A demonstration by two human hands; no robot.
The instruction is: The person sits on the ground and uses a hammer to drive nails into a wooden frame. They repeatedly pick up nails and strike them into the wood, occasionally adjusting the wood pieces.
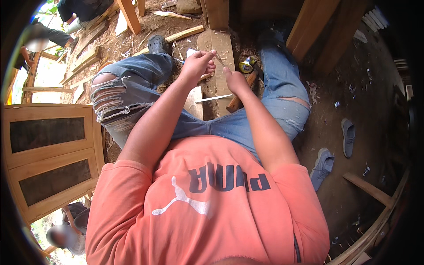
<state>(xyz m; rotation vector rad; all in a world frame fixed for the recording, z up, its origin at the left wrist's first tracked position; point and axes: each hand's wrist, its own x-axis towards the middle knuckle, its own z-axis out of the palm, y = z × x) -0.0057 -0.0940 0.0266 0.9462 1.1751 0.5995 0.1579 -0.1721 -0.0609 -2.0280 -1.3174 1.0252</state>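
Note:
My left hand (196, 67) is raised between my knees, its thumb and fingers pinching the upper end of a thin brownish strip (220, 59). Its lower end runs into my right hand (236, 83), which is closed with the thumb up against it. What the strip is made of is too small to tell. Below my hands a wooden plank (224, 51) lies on the ground between my legs. A thick wooden handle (234, 104) shows beside and under my right wrist; its far end is partly hidden. A thin pale strip (214, 98) lies across the plank near it.
A small yellow-and-white container (246, 65) lies beyond my right hand. Wooden posts (316, 26) stand ahead. A panelled wooden door (51, 152) is at left, and offcuts (86, 62) litter the ground. Grey shoes (348, 138) lie at right. Other people (84, 11) are at far left.

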